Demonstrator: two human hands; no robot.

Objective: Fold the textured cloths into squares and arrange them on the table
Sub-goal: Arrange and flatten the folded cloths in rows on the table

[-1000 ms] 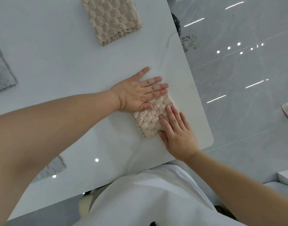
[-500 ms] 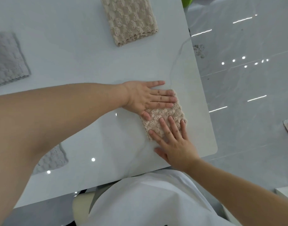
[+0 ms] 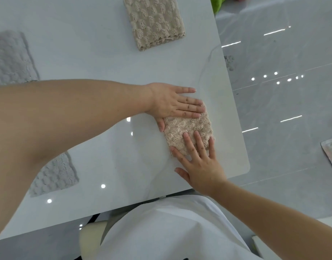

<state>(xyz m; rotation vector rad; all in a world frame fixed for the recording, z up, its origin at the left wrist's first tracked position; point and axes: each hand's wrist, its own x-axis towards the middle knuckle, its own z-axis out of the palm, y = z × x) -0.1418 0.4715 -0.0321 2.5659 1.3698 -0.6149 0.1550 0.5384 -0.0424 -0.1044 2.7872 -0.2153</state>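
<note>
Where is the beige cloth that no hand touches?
In the head view, the untouched beige cloth lies at the top middle, on the far part of the table, beyond the left hand.

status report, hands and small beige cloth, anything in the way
Left hand flat on far edge of small beige cloth. Right hand flat on near edge. Cloth folded on table. Nothing blocking.

the near beige cloth (image 3: 187, 128) and far beige cloth (image 3: 154, 21) carry a raised bubble pattern; so do the far grey cloth (image 3: 9, 59) and near grey cloth (image 3: 54, 175) at left. table (image 3: 86, 59) white, floor (image 3: 283, 109) grey marble.
</note>
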